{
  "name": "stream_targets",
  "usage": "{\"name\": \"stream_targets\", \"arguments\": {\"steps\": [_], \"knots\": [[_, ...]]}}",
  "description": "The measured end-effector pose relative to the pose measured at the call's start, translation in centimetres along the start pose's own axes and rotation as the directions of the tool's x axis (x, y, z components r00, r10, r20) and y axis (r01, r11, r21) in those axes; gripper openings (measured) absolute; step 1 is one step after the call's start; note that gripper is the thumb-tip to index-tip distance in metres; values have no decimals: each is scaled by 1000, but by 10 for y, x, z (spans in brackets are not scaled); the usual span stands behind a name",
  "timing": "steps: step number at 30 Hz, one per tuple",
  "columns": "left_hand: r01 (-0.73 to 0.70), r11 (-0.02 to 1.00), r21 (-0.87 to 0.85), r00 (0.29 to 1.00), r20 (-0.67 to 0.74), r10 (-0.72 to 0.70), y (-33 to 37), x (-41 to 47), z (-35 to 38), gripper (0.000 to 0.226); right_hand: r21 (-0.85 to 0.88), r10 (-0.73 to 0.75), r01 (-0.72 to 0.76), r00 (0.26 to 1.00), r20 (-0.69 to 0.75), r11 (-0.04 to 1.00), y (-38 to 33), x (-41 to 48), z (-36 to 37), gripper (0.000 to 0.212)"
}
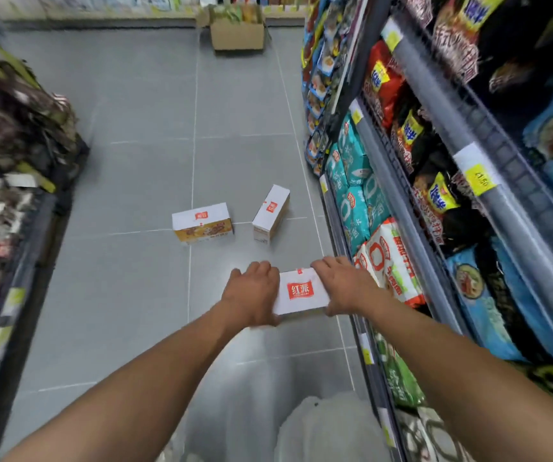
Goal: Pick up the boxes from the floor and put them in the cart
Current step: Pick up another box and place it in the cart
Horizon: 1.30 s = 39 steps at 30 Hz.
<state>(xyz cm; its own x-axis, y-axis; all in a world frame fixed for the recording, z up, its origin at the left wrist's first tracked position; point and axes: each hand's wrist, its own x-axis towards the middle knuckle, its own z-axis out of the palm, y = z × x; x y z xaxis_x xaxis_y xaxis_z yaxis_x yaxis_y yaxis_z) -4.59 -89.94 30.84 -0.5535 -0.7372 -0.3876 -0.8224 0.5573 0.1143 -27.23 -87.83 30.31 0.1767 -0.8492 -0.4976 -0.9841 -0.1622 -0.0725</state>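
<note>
Counted three white red-logo boxes: the held box (301,291) close in at 12 o'clock, then two on the floor further out, the flat box (201,223) at 11 and the angled box (271,213) at 12. One brown carton (237,36) sat way out at 12. Two hands gripped the held one: left hand (251,295) and right hand (345,285). Two shelf racks, the left rack (18,228) at 9 and the right rack (435,195) at 3.

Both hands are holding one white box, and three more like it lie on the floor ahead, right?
Two, not three. The head view shows the left hand and right hand holding one white box, with the left floor box and right floor box ahead.
</note>
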Motion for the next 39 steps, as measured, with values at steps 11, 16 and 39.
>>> {"name": "stream_targets", "arguments": {"steps": [11, 16, 39], "knots": [[72, 997, -4, 986, -149, -72, -40, -258, -254, 90, 40, -93, 100, 984, -155, 994, -151, -202, -261, 98], [210, 975, -72, 955, -197, -220, -71, -355, -306, 82, -39, -311, 310, 930, -197, 950, -227, -218, -333, 100], [852, -50, -521, -21, 61, -998, 85, -833, -153, 87, -354, -942, 917, -65, 328, -186, -661, -404, -258, 94]]}}
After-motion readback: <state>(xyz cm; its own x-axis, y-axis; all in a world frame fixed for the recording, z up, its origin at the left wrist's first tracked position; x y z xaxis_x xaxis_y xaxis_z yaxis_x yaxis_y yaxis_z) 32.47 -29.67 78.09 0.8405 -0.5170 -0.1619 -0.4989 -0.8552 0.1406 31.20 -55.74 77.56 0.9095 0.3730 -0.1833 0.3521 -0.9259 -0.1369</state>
